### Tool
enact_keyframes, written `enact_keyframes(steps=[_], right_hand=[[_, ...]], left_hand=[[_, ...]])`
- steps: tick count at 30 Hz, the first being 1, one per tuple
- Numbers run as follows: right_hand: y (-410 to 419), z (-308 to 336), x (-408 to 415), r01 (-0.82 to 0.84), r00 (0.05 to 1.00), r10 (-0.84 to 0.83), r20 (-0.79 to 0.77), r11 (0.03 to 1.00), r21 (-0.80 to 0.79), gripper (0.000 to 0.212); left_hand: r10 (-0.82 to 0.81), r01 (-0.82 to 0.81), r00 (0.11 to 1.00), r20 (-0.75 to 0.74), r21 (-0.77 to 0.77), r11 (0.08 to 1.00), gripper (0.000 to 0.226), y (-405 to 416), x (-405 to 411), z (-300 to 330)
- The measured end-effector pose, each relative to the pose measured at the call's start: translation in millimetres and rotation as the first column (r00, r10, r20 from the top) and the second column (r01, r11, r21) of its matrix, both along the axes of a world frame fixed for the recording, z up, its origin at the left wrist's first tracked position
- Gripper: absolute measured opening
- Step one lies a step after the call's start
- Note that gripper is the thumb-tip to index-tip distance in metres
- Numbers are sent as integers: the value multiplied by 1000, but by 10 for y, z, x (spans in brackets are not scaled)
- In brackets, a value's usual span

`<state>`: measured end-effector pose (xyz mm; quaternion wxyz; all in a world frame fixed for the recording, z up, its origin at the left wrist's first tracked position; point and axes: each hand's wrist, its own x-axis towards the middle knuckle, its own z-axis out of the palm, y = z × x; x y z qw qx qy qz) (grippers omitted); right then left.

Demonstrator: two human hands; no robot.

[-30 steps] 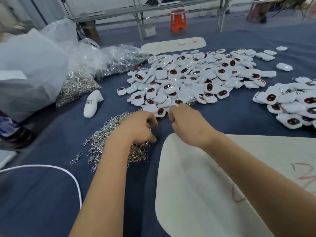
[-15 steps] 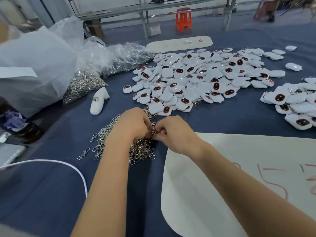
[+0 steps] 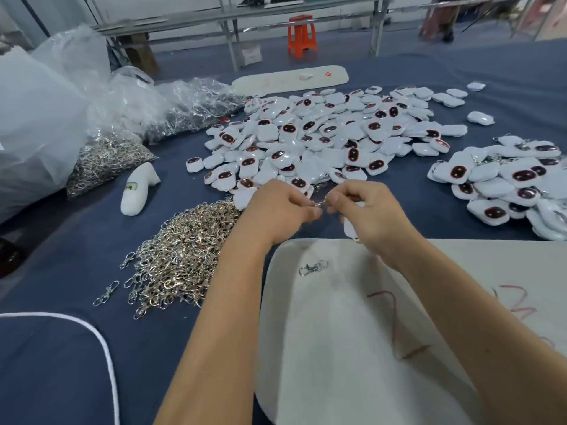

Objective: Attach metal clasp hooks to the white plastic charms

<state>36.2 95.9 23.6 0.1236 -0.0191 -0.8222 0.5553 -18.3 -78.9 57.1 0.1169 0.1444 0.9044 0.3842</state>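
Item: our left hand [image 3: 277, 210] and right hand [image 3: 372, 211] pinch one clasp hook [image 3: 320, 203] (light, stiff, slippery) by its ring.

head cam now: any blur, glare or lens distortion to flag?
Head view: wide-angle bowing of the far benches; glare on the glossy white charms and plastic bags; soft motion blur on left hand, right hand and the clasp between them; lighting even, shadows faint.

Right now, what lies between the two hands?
In the head view, a metal clasp hook spans the gap between the left hand and right hand, pinched by both.
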Motion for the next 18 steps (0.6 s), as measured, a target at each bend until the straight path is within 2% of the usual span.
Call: enact_keyframes(steps=[2, 4, 6, 8, 11, 13, 15, 16, 18], right_hand=[[197, -21, 64, 60, 998, -60, -27, 998, 35, 24], [404, -31, 123, 98, 995, -95, -39, 992, 86, 24], [575, -42, 184, 106, 994, -102, -34, 982, 156, 24], [690, -81, 235, 117, 993, -116, -14, 976, 186, 24], [759, -171, 314, 148, 989, -146, -26, 982, 113, 22], [792, -217, 332, 202, 977, -198, -78, 978, 48, 24], [811, -220, 308, 249, 965, -247, -88, 969, 12, 26], [813, -222, 290, 255, 965, -252, -69, 967, 24, 27], [798, -257, 246, 235, 972, -233, -33, 967, 95, 27]], left_hand=[[-40, 41, 999, -35, 55, 998, 26, 249, 50, -100], [-94, 105, 988, -126, 91, 990, 5, 493, 115, -165], [-160, 197, 964, -212, 165, 966, 18, 700, 173, -233], [-166, 224, 958, -236, 245, 943, 18, 833, 208, -293], [-139, 202, 964, -227, 286, 937, 17, 909, 244, -403], [-140, 200, 958, -249, 236, 951, 16, 876, 249, -434], [-189, 227, 942, -276, 110, 968, 23, 739, 192, -392], [-249, 267, 940, -235, 47, 963, 30, 632, 144, -343], [-365, 361, 930, -41, -85, 929, 46, 371, 44, -199]])
